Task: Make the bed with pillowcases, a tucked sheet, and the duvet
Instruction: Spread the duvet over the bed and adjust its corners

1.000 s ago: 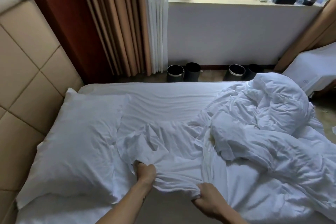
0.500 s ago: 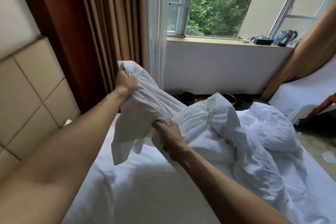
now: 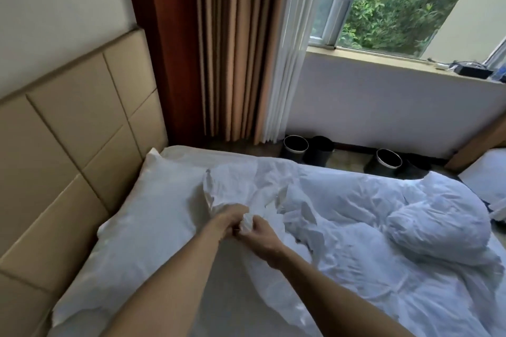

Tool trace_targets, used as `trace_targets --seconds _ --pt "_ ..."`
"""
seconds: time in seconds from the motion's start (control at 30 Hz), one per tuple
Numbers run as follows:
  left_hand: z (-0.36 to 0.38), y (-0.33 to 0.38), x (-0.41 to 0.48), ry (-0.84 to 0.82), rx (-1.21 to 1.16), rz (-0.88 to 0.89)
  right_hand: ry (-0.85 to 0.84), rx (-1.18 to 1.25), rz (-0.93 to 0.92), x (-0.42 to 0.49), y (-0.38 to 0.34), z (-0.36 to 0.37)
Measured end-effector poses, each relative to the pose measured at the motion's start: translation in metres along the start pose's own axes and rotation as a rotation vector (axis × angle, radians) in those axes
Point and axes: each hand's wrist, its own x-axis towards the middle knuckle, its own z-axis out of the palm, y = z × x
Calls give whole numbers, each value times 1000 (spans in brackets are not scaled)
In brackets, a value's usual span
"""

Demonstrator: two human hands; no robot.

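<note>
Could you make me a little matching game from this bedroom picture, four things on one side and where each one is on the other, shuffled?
Things:
1. pillow
2. duvet
3. black bins
4. white cloth

Places:
A. on the floor below the window
B. gripped by the left hand and right hand
C. beside the headboard
D. heaped up, right of the hands

Pairs: 1-C, 2-D, 3-A, 4-B.

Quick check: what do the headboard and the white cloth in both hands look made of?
Headboard: padded tan panels, probably faux leather; smooth, slight sheen, recessed seams. White cloth: thin woven fabric, likely cotton, matte; it creases finely where bunched.
</note>
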Motion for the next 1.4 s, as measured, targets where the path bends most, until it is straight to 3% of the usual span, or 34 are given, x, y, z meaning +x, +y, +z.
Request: trace_targets --seconds 0.2,0.33,0.47,0.7,0.87,1.03,1.1,1.3,1.4 --pt "-27 -39 4 211 109 192 -213 -202 -23 -10 35 9" --pt "-37 -47 1 336 112 258 -55 -313 -19 5 64 -28" --pt "-30 -56 20 425 148 192 45 -321 61 28 107 -57" --pt "7 -79 51 425 496 123 50 -303 39 59 150 -60" --pt "32 -115 81 309 593 193 66 -402 59 101 198 -77" --pt "56 -169 111 170 528 133 -237 -716 192 149 271 -58" --pt "63 -191 119 117 534 116 -272 -774 212 155 295 -45" --pt "69 -234 144 102 497 133 -85 -921 231 173 324 -41" --pt "76 -238 140 116 362 84 -35 -872 132 165 323 -46"
